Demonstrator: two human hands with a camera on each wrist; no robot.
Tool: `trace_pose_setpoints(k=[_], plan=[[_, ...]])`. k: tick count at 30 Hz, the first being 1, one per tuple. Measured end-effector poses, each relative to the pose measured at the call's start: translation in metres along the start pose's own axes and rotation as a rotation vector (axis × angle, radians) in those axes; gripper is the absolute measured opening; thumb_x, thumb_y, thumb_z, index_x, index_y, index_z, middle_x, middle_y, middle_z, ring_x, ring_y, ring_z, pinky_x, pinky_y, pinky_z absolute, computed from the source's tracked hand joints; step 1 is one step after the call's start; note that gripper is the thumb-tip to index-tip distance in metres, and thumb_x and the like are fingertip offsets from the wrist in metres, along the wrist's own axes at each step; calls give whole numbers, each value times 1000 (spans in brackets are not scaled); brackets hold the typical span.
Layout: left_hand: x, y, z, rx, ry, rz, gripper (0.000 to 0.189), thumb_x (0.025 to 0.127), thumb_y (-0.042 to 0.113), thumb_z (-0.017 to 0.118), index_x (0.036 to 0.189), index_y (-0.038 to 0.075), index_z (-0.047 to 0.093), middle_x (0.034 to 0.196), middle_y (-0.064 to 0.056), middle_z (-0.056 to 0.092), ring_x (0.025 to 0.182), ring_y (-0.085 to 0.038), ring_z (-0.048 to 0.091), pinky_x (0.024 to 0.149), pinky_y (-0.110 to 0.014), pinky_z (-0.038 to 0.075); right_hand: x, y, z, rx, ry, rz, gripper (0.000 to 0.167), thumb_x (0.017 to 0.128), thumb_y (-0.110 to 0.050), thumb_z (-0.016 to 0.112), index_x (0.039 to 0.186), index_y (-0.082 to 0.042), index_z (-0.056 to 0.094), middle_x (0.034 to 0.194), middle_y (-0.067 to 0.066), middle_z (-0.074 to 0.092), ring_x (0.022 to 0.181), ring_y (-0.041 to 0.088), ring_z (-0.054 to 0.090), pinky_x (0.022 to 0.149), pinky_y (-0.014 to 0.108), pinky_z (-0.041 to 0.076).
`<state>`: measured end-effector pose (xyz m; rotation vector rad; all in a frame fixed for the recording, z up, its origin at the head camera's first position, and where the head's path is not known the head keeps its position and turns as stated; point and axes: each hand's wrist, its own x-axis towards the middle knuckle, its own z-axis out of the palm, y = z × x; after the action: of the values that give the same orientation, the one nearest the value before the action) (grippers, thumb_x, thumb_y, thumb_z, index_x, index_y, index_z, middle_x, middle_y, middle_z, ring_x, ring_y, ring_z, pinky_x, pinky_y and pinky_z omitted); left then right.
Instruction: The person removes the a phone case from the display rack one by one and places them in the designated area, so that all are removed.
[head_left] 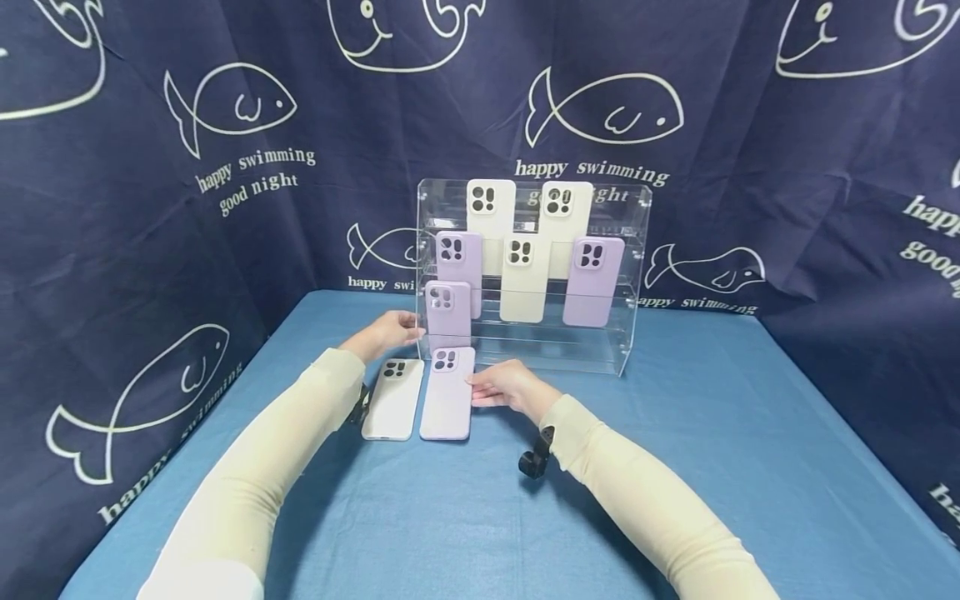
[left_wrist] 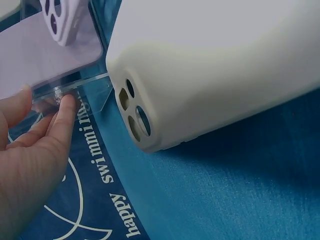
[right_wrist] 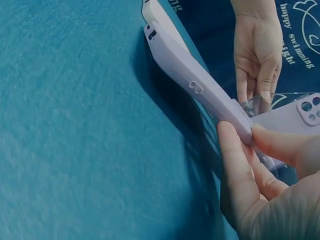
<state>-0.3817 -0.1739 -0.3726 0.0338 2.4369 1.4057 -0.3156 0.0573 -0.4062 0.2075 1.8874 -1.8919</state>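
My right hand [head_left: 510,387] pinches a lavender phone case [head_left: 447,400] between thumb and fingers, by its right side near the camera end. The case stands tilted in front of the clear acrylic display stand [head_left: 555,354]. My left hand [head_left: 388,332] is at the stand's left side, thumb and fingers about its clear edge [left_wrist: 90,81]. A white phone case [head_left: 392,404] is just left of the held one, below my left hand; it fills much of the left wrist view. Another lavender case [head_left: 448,312] sits in the lowest tier, directly behind the held case.
Higher tiers hold more cases: a lavender case [head_left: 459,262] at left, a white case [head_left: 523,287] in the middle, a lavender case [head_left: 594,287] at right, and two white ones at the top. A blue cloth [head_left: 420,517] covers the table. A dark fish-print curtain [head_left: 420,108] hangs behind.
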Motion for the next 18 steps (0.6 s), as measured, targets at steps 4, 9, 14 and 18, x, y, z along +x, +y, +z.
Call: trace_pose_setpoints(k=[4,9,14,18], plan=[[0,0,0,-15,1,-4,58,100,13,53,149,-5,26,151,-23,36,139,-34,39,118,-40,37,1,1,4,-7,-3,19,9,86,4,69,93,8,64,71,12,64,61,18,66,84,41,61],[0,1,1,-15,-1,6,59,101,13,52,150,-5,26,151,-23,36,139,-34,40,118,-40,37,1,2,6,-18,-3,16,13,85,8,67,97,11,64,70,11,65,62,19,65,85,43,61],[1,0,0,21,2,2,59,101,16,52,150,-3,26,151,-22,36,139,-33,40,118,-40,37,1,4,10,-34,7,8,18,83,10,68,100,14,64,68,11,65,63,19,65,84,42,61],[1,-3,0,13,2,3,59,101,15,52,150,-3,26,151,-22,36,139,-33,40,117,-40,38,1,4,15,-53,28,19,20,83,8,69,102,14,64,69,11,66,62,19,66,83,41,62]])
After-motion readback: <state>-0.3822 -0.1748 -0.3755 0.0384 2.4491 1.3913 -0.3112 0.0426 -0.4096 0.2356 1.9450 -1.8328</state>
